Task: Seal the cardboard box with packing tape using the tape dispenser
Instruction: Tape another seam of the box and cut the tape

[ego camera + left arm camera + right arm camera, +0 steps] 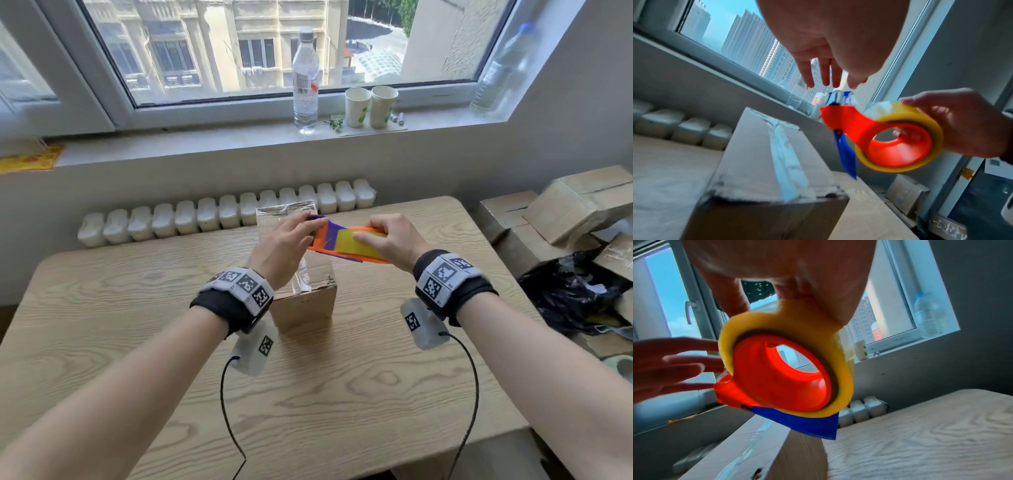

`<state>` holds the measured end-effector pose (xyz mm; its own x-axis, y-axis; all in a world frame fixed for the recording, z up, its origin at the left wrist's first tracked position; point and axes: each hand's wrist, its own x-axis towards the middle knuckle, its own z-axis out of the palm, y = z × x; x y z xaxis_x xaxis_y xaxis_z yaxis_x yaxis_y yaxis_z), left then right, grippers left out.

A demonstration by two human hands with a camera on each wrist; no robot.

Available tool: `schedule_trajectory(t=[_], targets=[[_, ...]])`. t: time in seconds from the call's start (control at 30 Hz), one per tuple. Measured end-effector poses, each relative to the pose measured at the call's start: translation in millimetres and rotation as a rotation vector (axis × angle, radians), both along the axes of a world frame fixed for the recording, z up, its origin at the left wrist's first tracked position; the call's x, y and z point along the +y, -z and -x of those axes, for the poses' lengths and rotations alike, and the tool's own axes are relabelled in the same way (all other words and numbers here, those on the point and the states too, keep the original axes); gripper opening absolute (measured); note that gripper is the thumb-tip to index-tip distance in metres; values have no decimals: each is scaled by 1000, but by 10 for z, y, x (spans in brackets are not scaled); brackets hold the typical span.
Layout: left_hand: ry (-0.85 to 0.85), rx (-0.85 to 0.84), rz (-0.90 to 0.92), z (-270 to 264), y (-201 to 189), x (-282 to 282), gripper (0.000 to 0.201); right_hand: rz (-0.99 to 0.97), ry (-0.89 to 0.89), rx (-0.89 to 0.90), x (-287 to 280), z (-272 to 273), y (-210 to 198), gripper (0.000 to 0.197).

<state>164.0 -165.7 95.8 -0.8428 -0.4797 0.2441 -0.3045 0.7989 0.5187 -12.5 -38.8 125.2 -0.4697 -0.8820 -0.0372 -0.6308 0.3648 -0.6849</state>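
A brown cardboard box (308,305) stands in the middle of the wooden table (342,394), with clear tape along its top seam (785,159). Above the box's right side my right hand (387,240) grips an orange tape dispenser (346,245) carrying a yellowish tape roll (920,116) and a blue blade guard (807,421). My left hand (284,246) reaches over the box with straight fingers (818,73) at the dispenser's blade end. Whether those fingers touch the tape end there is unclear.
A water bottle (305,78) and two paper cups (371,106) stand on the windowsill. A white radiator (222,212) runs behind the table. Stacked cardboard boxes (565,209) and a black bag (575,291) lie to the right of the table.
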Motion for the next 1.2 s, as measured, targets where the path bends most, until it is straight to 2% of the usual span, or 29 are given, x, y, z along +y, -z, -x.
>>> schedule_trajectory(t=[0.2,0.27,0.33,0.47,0.63,0.73,0.8,0.9,0.97,1.07,1.2], targets=[[33,-197,20,29,-182,-215,16,-50,-168,101,-137,-121,-14,39],[45,-213,5,3,-219,-250,11,-48,-191,137,-175,-130,-17,45],[64,-196,5,-16,-246,-277,10,-69,-189,170,-221,-105,-26,45],[91,-233,-27,-4,-309,-321,12,-143,-153,242,-340,-36,-55,30],[48,-337,-169,-4,-463,-373,11,-162,-137,250,-409,-2,-135,37],[22,-266,-331,-65,-493,-462,25,-191,-149,229,-430,26,-197,42],[-12,-202,-376,-89,-498,-483,31,-220,-156,205,-444,39,-243,41],[-162,-60,-541,-98,-464,-486,37,-247,-173,124,-447,73,-319,39],[-238,-6,-663,-110,-435,-501,31,-248,-199,53,-427,93,-351,30],[-264,5,-697,-116,-423,-499,16,-244,-201,-34,-375,122,-355,19],[-305,57,-677,-120,-444,-482,9,-257,-94,-9,-290,221,-306,40]])
